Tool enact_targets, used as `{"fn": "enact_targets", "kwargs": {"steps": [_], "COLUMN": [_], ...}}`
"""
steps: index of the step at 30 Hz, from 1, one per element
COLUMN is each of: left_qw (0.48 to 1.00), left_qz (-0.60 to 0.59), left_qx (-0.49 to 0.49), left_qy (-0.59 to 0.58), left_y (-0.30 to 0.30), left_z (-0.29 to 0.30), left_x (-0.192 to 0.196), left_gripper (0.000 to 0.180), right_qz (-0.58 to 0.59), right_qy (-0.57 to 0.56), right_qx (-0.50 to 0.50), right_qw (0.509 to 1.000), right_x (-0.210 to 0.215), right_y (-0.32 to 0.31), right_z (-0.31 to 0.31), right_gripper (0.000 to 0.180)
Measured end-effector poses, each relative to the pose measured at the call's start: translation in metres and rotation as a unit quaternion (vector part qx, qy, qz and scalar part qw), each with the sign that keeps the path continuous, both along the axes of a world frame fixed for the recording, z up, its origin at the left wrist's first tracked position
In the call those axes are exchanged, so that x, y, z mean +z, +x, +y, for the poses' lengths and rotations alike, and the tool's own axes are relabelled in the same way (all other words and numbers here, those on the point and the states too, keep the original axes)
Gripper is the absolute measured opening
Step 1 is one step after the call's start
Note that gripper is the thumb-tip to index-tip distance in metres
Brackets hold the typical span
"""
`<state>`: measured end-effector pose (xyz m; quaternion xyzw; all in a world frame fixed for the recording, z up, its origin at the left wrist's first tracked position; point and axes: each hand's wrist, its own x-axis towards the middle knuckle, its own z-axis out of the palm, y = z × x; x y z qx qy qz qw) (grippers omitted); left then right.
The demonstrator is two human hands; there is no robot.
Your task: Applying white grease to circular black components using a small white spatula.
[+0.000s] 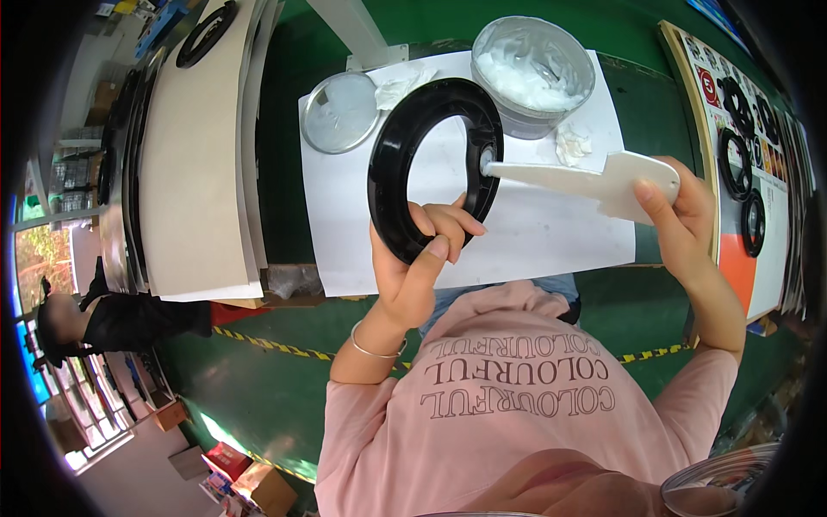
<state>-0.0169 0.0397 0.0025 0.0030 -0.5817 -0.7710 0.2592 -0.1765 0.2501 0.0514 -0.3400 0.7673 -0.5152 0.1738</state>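
Observation:
A glossy black oval ring (390,172) is held up on edge over white paper by my left hand (422,246), whose fingers wrap round its lower rim. My right hand (682,207) grips the wide end of a flat white spatula (586,183). The narrow tip of the spatula touches the ring's right inner side, where a dab of whitish grease (488,162) shows. Behind the ring stands a clear round tub (532,124) of white grease. Its round lid (340,112) lies to the left on the paper.
Crumpled tissues (572,145) lie beside the tub, and more tissue (403,88) by the lid. A stack of large boards (198,172) at left carries another black ring (207,34). At right, a board (728,250) holds several black rings. A person in black (142,320) is at far left.

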Motion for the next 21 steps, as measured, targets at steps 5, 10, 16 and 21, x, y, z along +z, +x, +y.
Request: {"fn": "enact_targets", "kwargs": {"steps": [5, 10, 16, 21], "left_qw": [1.0, 1.0, 0.991, 0.961], "left_qz": [-0.013, -0.006, -0.029, -0.04], "left_qx": [-0.002, -0.013, 0.014, 0.012], "left_qy": [-0.001, 0.003, 0.131, 0.273], "left_y": [-0.002, -0.004, -0.006, -0.004], "left_z": [-0.001, -0.002, -0.012, -0.012], "left_x": [-0.002, -0.005, -0.009, -0.006], "left_gripper": [0.01, 0.009, 0.015, 0.018], "right_qz": [-0.183, -0.342, -0.261, 0.422], "right_qy": [-0.068, -0.114, -0.21, -0.006], "right_qx": [-0.031, -0.087, -0.196, -0.068], "right_qw": [0.98, 0.929, 0.922, 0.904], "right_x": [-0.024, -0.037, -0.044, -0.03], "right_y": [-0.004, 0.003, -0.022, -0.052], "right_z": [-0.005, -0.016, -0.014, 0.001], "right_gripper": [0.027, 0.033, 0.031, 0.019]}}
